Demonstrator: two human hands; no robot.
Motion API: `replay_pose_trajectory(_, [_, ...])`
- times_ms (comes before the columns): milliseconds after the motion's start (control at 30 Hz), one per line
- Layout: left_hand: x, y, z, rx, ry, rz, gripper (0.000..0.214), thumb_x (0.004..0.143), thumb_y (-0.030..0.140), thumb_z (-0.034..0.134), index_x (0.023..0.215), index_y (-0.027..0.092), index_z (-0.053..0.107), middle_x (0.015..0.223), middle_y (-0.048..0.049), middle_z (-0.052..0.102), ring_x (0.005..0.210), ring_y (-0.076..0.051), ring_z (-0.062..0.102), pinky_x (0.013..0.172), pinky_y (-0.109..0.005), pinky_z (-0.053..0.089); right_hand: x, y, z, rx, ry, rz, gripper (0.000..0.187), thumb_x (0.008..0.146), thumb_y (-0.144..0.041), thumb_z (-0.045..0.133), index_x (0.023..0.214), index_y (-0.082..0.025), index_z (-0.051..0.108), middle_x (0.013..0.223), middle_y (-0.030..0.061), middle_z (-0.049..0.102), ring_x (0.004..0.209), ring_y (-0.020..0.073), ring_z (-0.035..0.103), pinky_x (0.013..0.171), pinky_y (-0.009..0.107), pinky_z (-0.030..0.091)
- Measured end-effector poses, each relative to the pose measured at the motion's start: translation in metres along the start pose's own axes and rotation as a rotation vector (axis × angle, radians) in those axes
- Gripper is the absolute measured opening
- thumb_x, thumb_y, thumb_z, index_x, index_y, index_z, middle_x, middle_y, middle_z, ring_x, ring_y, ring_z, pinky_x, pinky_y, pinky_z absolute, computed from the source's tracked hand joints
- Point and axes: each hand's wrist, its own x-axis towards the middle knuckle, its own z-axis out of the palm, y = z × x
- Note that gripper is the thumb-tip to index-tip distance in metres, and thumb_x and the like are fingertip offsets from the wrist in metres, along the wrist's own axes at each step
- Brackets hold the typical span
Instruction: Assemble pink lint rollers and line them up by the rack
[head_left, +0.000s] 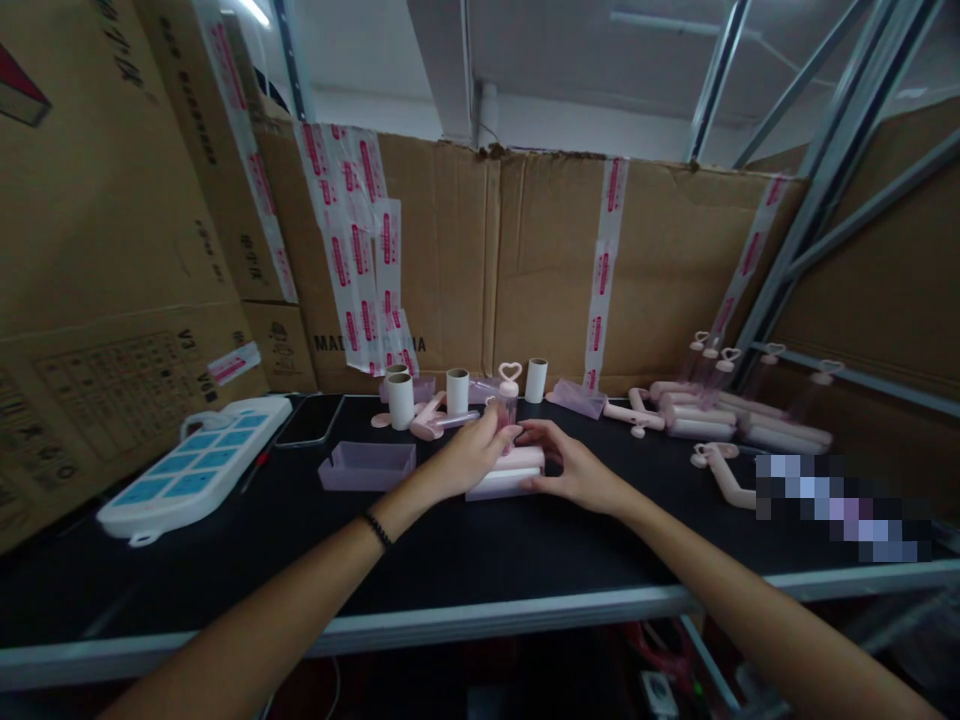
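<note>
Just right of the middle of the table, my left hand (480,448) has its fingers closed round a clear tube (508,408) topped by a pale pink heart-shaped loop (510,372). The tube stands upright. Below it lies a pink-and-white lint roller (517,468) in a translucent purple tray (499,488). My right hand (574,465) grips the right end of this roller, thumb in front and fingers over the top. My fingers partly hide where the tube and the roller meet.
An open purple tray (367,468) lies to the left, near a white power strip (195,470) and a phone (309,420). White paper rolls (457,392) and pink handles (429,415) stand behind. Several assembled rollers (701,412) sit at right. Cardboard walls (555,260) enclose the black table.
</note>
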Motion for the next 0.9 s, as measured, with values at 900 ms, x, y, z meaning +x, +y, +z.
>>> replay_pose_trajectory(900, [-0.008,-0.029,-0.015,-0.333,-0.026,-0.123,0.048,0.084,0.045,0.07,0.122,0.02,0.053,0.12,-0.0111,0.062,0.104,-0.027,0.064,0.065,-0.033,0.058,0.005,-0.003,-0.004,0.037,0.085,0.188,0.044,0.097,-0.052,0.057,0.121,-0.017,0.065,0.114,0.0067,0.069,0.106,0.0227,0.061,0.092,0.032,0.047])
